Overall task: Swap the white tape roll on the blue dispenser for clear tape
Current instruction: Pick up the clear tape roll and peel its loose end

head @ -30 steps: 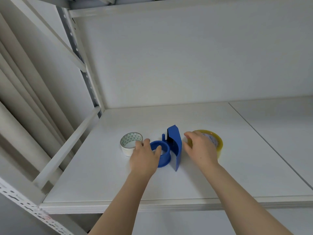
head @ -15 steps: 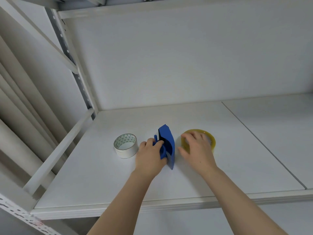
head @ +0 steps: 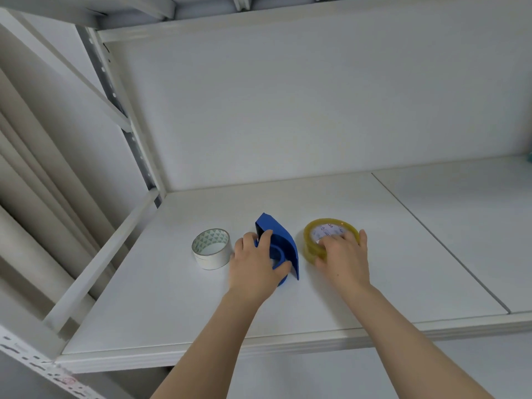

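The blue dispenser (head: 283, 247) lies on its side on the white shelf (head: 374, 283) with its round hub bare. My left hand (head: 256, 266) grips the dispenser, fingers over its top and thumb against the hub. The white tape roll (head: 211, 249) stands apart on the shelf, just left of that hand. Right of the dispenser lies the clear, yellowish tape roll (head: 328, 236), flat on the shelf. My right hand (head: 344, 259) is closed over its near edge, fingertips in the core and thumb on the outer rim.
The shelf's back wall (head: 316, 110) rises close behind the objects. A slanted white rail (head: 106, 254) and an upright post (head: 129, 131) bound the left side. A seam (head: 437, 243) splits the shelf board on the right. The front lip (head: 288, 345) runs below my forearms.
My left hand shifted onto the dispenser and closed on it. My right hand settled onto the clear roll and took hold of it. The camera view moved closer.
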